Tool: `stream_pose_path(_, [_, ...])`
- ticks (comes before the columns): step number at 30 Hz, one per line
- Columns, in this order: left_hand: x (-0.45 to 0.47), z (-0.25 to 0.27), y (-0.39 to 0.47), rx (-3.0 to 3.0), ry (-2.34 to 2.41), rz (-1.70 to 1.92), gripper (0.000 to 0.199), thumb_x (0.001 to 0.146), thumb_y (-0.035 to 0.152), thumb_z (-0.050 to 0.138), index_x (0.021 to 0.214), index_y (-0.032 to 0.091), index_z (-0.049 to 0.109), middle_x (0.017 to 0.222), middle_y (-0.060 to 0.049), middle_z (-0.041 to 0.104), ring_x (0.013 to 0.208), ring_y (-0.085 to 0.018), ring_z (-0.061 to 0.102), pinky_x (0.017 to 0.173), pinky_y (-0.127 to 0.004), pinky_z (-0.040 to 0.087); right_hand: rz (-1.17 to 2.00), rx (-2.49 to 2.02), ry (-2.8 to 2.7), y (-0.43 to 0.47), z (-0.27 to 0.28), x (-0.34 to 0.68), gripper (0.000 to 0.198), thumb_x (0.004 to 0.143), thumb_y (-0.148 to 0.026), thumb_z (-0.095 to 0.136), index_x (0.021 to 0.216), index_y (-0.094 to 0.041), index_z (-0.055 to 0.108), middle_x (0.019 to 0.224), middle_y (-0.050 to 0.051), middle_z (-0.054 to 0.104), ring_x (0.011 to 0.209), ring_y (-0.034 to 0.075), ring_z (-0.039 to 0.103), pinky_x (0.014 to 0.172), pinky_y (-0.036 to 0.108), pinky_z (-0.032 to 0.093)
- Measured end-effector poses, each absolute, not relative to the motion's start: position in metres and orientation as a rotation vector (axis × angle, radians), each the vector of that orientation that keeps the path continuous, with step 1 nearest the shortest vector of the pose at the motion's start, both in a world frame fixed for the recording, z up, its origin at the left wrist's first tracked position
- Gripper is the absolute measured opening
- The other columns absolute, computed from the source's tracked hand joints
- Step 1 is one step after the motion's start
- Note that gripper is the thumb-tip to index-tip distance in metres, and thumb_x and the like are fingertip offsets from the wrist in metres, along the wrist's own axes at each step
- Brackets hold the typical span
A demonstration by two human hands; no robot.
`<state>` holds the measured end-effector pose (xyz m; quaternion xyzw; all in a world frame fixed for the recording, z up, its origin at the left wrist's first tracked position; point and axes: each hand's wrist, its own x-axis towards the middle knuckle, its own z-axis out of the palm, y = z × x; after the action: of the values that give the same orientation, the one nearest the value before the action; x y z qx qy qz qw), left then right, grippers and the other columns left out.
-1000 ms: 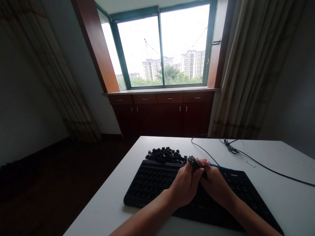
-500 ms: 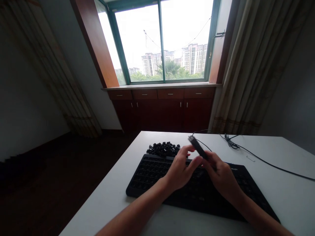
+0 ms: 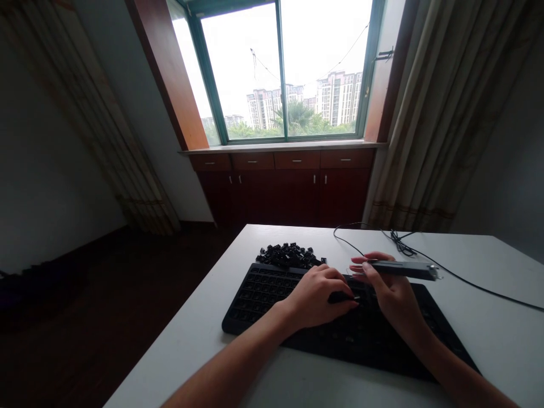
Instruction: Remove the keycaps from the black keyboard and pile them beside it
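Note:
A black keyboard (image 3: pixel 263 294) lies across the white table, and many of its key positions look bare. My left hand (image 3: pixel 321 297) rests over its middle, thumb and forefinger curled toward each other around a small dark piece too dim to name. In my right hand (image 3: pixel 393 292) is a slim dark tool (image 3: pixel 403 268) with a metal end, held nearly level above the keyboard with that end pointing right. Behind the keyboard's far left edge sits a heap of small black keycaps (image 3: pixel 287 255).
A black cable (image 3: pixel 459 277) runs over the table (image 3: pixel 501 260) to the right, with a bundled coil (image 3: pixel 402 243) near the far edge. Low wooden cabinets (image 3: pixel 276 192) stand beyond the table under a window (image 3: pixel 242 73).
My right hand has swung the dark tool from pointing up and left to pointing right. My left hand has come down from beside the tool onto the keyboard, fingers curled.

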<state>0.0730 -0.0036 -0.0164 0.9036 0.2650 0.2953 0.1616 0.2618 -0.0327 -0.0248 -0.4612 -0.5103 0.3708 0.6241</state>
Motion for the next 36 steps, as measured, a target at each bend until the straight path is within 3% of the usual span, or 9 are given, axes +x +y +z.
stream_pose_path(5, [0.061, -0.011, 0.008, 2.513, 1.031, 0.936, 0.015, 0.094, 0.035, 0.065, 0.098, 0.024, 0.074, 0.095, -0.002, 0.076, 0.088, -0.019, 0.069, 0.082, -0.030, 0.053, 0.797, -1.108, -1.185, -0.033, -0.022, 0.264, 0.034, 0.092, -0.049, 0.064, 0.111, -0.021, 0.062, 0.117, 0.011, 0.071, 0.103, 0.028, 0.073, 0.089, 0.045, 0.063])
stream_pose_path(12, [0.036, -0.014, 0.031, 2.519, 1.323, 1.021, 0.020, 0.093, 0.015, 0.059, 0.103, 0.022, 0.074, 0.108, -0.006, 0.073, 0.099, -0.025, 0.066, 0.096, -0.045, 0.049, 0.746, -1.190, -1.182, -0.031, -0.021, 0.265, 0.044, 0.091, -0.055, 0.061, 0.115, -0.019, 0.067, 0.115, 0.012, 0.072, 0.095, 0.027, 0.073, 0.076, 0.042, 0.065])
stream_pose_path(16, [0.037, -0.014, 0.031, 2.471, 1.391, 1.057, 0.017, 0.092, 0.023, 0.062, 0.104, 0.021, 0.074, 0.111, -0.007, 0.071, 0.105, -0.028, 0.064, 0.099, -0.049, 0.047, 0.745, -1.227, -1.106, -0.030, -0.023, 0.268, 0.047, 0.090, -0.057, 0.063, 0.113, -0.017, 0.071, 0.102, 0.011, 0.074, 0.080, 0.023, 0.071, 0.065, 0.036, 0.062])
stream_pose_path(24, [0.063, 0.004, 0.000, 2.111, 0.924, 1.015, 0.038, 0.093, 0.048, 0.064, 0.120, 0.022, 0.068, 0.099, -0.003, 0.075, 0.085, -0.017, 0.069, 0.077, -0.028, 0.054, 0.799, -1.191, -1.227, -0.034, -0.016, 0.267, 0.046, 0.093, -0.059, 0.059, 0.104, -0.016, 0.073, 0.085, 0.008, 0.073, 0.063, 0.018, 0.061, 0.057, 0.031, 0.053])
stream_pose_path(30, [0.073, 0.004, -0.008, 1.905, 0.835, 1.023, 0.037, 0.098, 0.050, 0.056, 0.105, 0.016, 0.071, 0.092, -0.006, 0.076, 0.084, -0.017, 0.069, 0.076, -0.027, 0.053, 0.900, -1.146, -1.236, -0.037, -0.013, 0.264, 0.045, 0.088, -0.054, 0.069, 0.113, -0.017, 0.067, 0.067, 0.002, 0.068, 0.059, 0.018, 0.062, 0.053, 0.029, 0.053])
stream_pose_path(36, [0.072, -0.003, -0.002, 1.982, 0.917, 1.016, 0.036, 0.101, 0.048, 0.051, 0.101, 0.017, 0.069, 0.088, -0.005, 0.074, 0.081, -0.017, 0.068, 0.075, -0.028, 0.052, 0.814, -1.173, -1.043, -0.030, -0.004, 0.282, 0.037, 0.088, -0.052, 0.068, 0.097, -0.017, 0.074, 0.098, 0.011, 0.076, 0.081, 0.024, 0.070, 0.057, 0.029, 0.056])
